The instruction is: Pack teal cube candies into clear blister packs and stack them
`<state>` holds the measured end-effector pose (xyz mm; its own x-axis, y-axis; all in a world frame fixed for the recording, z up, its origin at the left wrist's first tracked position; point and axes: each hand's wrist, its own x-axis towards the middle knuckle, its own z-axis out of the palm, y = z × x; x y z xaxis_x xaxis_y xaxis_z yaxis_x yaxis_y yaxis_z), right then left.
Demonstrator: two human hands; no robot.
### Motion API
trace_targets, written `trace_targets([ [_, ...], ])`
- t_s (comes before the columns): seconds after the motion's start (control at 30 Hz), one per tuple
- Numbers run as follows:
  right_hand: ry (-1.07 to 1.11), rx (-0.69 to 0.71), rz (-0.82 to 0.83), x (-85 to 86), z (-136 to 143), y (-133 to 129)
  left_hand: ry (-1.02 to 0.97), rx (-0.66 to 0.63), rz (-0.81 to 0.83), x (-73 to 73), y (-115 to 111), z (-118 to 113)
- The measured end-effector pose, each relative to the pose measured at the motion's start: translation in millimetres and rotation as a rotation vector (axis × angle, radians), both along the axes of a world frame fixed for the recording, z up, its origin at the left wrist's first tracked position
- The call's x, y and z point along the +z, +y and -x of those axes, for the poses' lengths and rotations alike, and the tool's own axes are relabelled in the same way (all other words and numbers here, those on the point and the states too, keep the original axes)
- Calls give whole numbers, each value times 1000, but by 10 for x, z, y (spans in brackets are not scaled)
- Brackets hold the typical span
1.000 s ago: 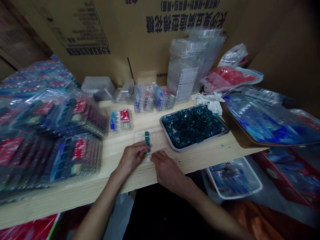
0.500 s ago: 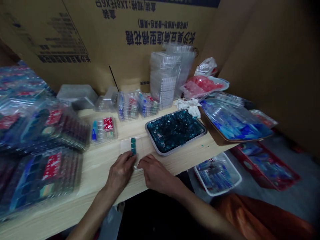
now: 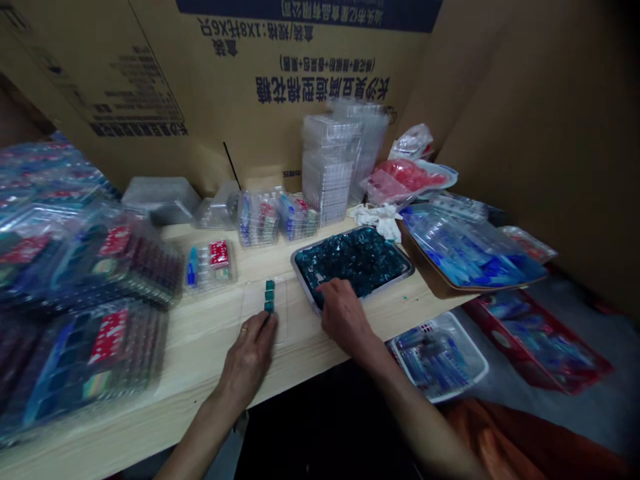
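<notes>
A clear plastic tray (image 3: 251, 303) lies on the wooden table, with a column of dark green pieces (image 3: 269, 295) in it. At the column's near end is my left hand (image 3: 250, 353), its fingers pressed together; what they hold, if anything, is hidden. My right hand (image 3: 345, 319) is at the near left edge of a grey-rimmed tray (image 3: 301, 273) heaped with dark teal pieces (image 3: 357, 257). Its fingers are bent together over the pieces, and their tips are too blurred to show what is between them.
Stacks of filled clear packs (image 3: 105, 353) take up the left. One filled pack (image 3: 210, 265) lies nearer the middle. Empty clear trays (image 3: 327, 173) stand behind. At the right are a box of blue packets (image 3: 465, 250) and, lower, a white basket (image 3: 480, 370) and red basket (image 3: 543, 377).
My right hand has moved right, from the clear tray to the tray of teal pieces. My left hand stays by the green column. The whole view has shifted slightly.
</notes>
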<state>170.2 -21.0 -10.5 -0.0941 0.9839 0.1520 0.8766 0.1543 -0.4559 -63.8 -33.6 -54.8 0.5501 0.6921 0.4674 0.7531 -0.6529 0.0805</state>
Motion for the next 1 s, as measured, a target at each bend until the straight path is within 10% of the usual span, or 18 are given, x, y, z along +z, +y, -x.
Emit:
trace_targets([
  [0.17,-318,-141,23,-37,-265,173,-96,41,11,-34,14,-59],
  [0.37,-156,-162,-125,-57,-307,176,-473,112,53,153,-59,-209],
  [0.67,161,76,-238,12,40,25,-1586,172,1129,499,274,-976],
  [0.87,309,220,-316,39,159,-50,-1809,206,1332,587,250,-749],
  [1.0,452,266,-322,33,243,-109,-1740,235,1173,606,203,-450],
])
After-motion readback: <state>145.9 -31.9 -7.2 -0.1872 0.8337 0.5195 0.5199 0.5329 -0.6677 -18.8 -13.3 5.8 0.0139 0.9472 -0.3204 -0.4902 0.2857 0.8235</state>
